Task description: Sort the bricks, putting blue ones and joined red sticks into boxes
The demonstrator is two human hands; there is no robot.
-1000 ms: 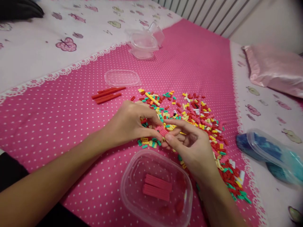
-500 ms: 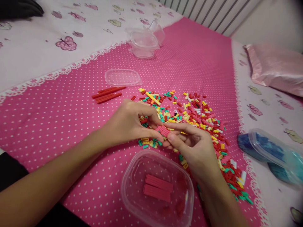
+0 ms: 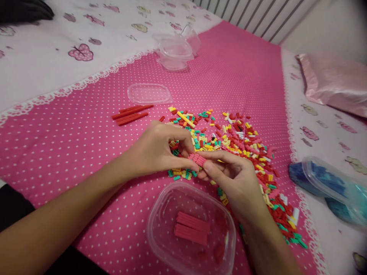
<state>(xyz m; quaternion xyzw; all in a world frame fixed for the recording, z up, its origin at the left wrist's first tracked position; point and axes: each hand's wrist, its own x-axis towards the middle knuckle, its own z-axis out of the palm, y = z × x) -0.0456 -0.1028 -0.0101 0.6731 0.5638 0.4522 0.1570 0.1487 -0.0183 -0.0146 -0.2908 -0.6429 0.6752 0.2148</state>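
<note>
Left fingers and right fingers pinch one pink brick cluster near one tub holding two pink blocks.

A single head-worn camera is looking forward and down across a pink dotted cloth; the hands are showing close by, mid-view; a clear tub is sitting nearer, cut by the lower edge; a slatted panel is standing far off at the top
</note>
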